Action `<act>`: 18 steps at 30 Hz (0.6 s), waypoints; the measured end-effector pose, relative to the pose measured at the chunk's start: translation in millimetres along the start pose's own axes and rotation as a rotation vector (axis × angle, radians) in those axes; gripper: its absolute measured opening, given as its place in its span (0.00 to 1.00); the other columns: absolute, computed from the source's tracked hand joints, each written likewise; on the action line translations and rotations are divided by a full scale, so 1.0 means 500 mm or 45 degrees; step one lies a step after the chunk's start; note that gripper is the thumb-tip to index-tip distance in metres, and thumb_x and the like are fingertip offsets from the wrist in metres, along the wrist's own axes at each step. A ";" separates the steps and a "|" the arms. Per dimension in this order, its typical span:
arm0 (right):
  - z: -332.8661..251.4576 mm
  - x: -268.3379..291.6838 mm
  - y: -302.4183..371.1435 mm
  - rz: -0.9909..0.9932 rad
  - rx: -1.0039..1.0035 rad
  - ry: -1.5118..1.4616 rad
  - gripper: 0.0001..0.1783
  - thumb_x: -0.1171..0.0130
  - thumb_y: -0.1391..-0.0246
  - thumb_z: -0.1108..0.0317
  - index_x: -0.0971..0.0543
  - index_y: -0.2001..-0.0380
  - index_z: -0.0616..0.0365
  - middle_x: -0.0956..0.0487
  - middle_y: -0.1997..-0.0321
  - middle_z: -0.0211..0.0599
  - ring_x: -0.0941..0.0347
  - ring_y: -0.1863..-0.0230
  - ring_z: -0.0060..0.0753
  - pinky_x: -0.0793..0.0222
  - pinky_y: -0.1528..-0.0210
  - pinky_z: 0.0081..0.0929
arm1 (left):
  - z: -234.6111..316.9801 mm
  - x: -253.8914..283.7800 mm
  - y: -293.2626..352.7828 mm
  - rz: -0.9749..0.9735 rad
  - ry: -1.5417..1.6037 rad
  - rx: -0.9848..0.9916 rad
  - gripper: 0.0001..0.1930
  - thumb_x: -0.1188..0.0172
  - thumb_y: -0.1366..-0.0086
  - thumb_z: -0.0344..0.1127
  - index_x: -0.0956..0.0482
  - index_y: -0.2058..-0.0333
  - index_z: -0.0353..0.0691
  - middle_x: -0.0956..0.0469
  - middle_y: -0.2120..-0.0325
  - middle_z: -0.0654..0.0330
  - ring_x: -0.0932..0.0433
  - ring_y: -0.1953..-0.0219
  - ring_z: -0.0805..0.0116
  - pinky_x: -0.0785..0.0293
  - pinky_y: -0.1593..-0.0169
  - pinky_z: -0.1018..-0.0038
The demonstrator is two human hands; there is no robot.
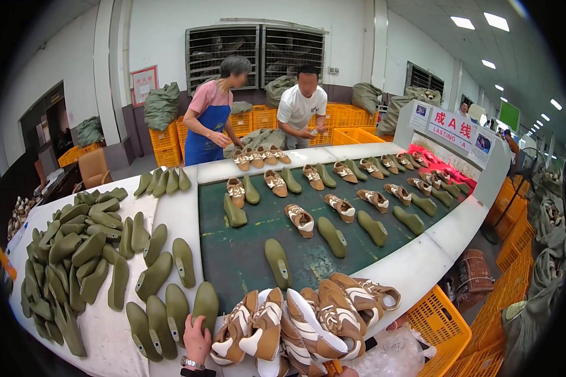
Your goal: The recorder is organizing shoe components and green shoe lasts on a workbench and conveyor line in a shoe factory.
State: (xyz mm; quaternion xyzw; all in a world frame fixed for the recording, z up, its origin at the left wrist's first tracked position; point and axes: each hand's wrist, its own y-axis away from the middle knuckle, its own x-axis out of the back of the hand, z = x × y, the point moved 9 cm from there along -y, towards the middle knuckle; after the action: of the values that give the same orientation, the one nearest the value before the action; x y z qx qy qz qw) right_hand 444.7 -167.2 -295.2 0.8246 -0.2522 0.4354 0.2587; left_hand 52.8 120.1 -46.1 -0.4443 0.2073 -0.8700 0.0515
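My left hand (pixel 197 341), a watch on its wrist, is closed around the lower end of an olive-green shoe last (pixel 205 304) on the white table's near edge. Several more green lasts stand beside it, one (pixel 177 309) just to the left. Right of the hand is a heap of brown-and-white sneakers (pixel 268 322) with laces. At the lower edge, below that heap, a bit of skin, seemingly my right hand (pixel 346 372), shows; its fingers are hidden. On the green conveyor belt (pixel 245 235) lie rows of sneakers and lasts, with one last (pixel 277 261) closest to me.
A big pile of green lasts (pixel 75 245) covers the left of the white table (pixel 116 323). Across the belt stand two people (pixel 210 113), (pixel 303 110). Orange crates (pixel 437 323) stand at the right; a white sign housing (pixel 449 132) spans the belt's far right end.
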 end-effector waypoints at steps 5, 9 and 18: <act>0.004 -0.001 -0.004 -0.006 -0.007 -0.006 0.22 0.46 0.55 0.49 0.21 0.69 0.58 0.22 0.71 0.54 0.26 0.66 0.56 0.30 0.64 0.44 | 0.006 0.001 -0.004 -0.006 0.019 -0.003 0.19 0.44 0.52 0.26 0.28 0.58 0.43 0.36 0.50 0.42 0.29 0.57 0.44 0.30 0.56 0.61; 0.006 -0.007 -0.006 -0.007 0.008 -0.015 0.22 0.46 0.56 0.49 0.21 0.69 0.58 0.22 0.71 0.54 0.26 0.66 0.55 0.30 0.64 0.44 | 0.006 0.002 -0.006 -0.014 0.001 0.012 0.18 0.44 0.52 0.26 0.28 0.58 0.43 0.36 0.50 0.42 0.28 0.58 0.44 0.30 0.56 0.61; 0.012 -0.015 -0.008 -0.031 0.000 0.018 0.26 0.48 0.55 0.46 0.22 0.68 0.60 0.23 0.72 0.56 0.26 0.67 0.57 0.30 0.64 0.44 | -0.002 0.002 -0.002 0.018 -0.019 -0.012 0.18 0.44 0.51 0.27 0.28 0.58 0.43 0.36 0.50 0.42 0.28 0.59 0.44 0.29 0.57 0.61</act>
State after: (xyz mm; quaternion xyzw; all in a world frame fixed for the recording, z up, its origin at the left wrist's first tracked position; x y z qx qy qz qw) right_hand 447.0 -166.6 -305.0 0.8244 -0.2405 0.4381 0.2657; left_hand 51.6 121.2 -45.1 -0.4496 0.2140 -0.8653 0.0571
